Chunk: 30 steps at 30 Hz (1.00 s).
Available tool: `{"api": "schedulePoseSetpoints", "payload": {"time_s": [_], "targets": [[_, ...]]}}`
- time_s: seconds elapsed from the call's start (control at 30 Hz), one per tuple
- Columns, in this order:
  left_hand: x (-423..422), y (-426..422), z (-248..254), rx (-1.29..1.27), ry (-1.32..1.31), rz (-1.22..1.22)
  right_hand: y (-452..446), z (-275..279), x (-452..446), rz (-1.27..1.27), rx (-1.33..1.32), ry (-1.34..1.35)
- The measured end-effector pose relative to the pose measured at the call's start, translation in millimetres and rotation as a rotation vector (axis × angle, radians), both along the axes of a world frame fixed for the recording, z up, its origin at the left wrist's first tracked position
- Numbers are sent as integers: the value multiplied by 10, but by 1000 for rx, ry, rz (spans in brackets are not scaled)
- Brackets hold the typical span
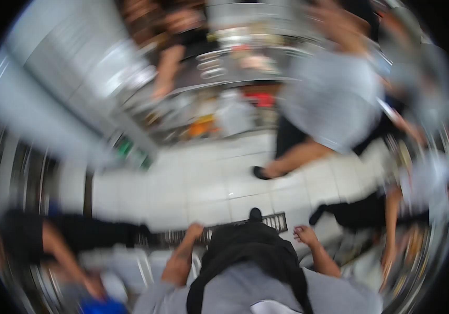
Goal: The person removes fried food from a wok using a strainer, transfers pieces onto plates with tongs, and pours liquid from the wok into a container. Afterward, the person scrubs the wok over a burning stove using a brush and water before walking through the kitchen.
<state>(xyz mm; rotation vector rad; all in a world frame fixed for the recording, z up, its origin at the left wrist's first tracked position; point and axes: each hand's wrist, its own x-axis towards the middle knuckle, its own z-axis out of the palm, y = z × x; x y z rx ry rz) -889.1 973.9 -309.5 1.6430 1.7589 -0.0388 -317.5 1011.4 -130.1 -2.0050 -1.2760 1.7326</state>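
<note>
My left hand (195, 231) hangs beside my black apron (250, 246), its fingers curled in, with nothing visible in it. On the other side, my right hand (304, 234) is held out over the floor. Its fingers are loosely bent and a little apart, and I see nothing in them. Neither hand touches any object. The tip of my dark shoe (256, 214) shows past the apron, next to a dark floor grate (274, 222). Motion blurs much of the view.
White floor tiles (203, 183) stretch ahead. A person in a light shirt (334, 99) stands at a counter (193, 76) with containers on its lower shelf. Other people are at the left (62, 230), the right (423, 183) and the far side. A tall pale cabinet (51, 99) stands left.
</note>
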Motion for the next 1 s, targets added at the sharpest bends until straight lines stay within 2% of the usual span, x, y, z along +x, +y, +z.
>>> {"api": "schedulePoseSetpoints", "payload": {"time_s": [0.03, 0.07, 0.1, 0.13, 0.17, 0.23, 0.27, 0.3, 0.33, 0.37, 0.4, 0.47, 0.5, 0.53, 0.57, 0.73, 0.87, 0.93, 1.0], "targets": [[166, -72, 113, 160, 82, -296, -273, 124, 74, -76, -10, 14], [243, -270, 279, -136, -63, 217, -527, 168, 40, -89, -32, -2], [500, -272, 698, -296, -153, 426, -771, 184, 132, -143, -56, -37], [495, -334, 652, -243, -150, 332, -1114, 206, 172, -180, -78, -70], [496, -442, 456, -184, -165, 283, -1459, 205, 284, -56, -59, -90], [692, -390, 760, -237, -57, 127, -2314, 90, 438, -55, 79, -331], [495, -158, 494, -268, 3, -37, -2678, -77, -13, -177, -8, -434], [432, -311, 542, -183, 59, -143, -3255, -287, -109, -221, -43, -326], [495, -201, 556, -185, 57, -139, -3852, -1006, -41, -275, -116, -221], [570, -119, 581, -259, 65, -178, -4238, -967, -101, 288, 218, -401], [654, -31, 605, -331, 73, -214, -4641, -1190, -99, 604, 473, -391], [863, 89, 611, -190, 80, -402, -5348, -1088, -470, 307, 397, -461], [1006, 166, 583, -191, 107, -402, -5680, -1305, -701, -111, -58, -198], [1134, 193, 525, -195, 135, -399, -6022, -1537, -924, -640, -424, -88], [1253, 216, 445, -166, 121, -426, -6106, -1295, -1084, -745, -467, -127], [2104, 54, 592, -139, -42, -397, -6346, -681, -1276, -669, -403, -219], [2423, -493, 633, -74, -94, -459, -6403, -196, -971, -661, -414, -226], [2527, -650, 661, -59, -45, -465, -6317, 86, -818, -869, -443, -126], [2479, -774, 765, -132, -42, -453, -6294, 151, -770, -1364, -285, 95]]}}
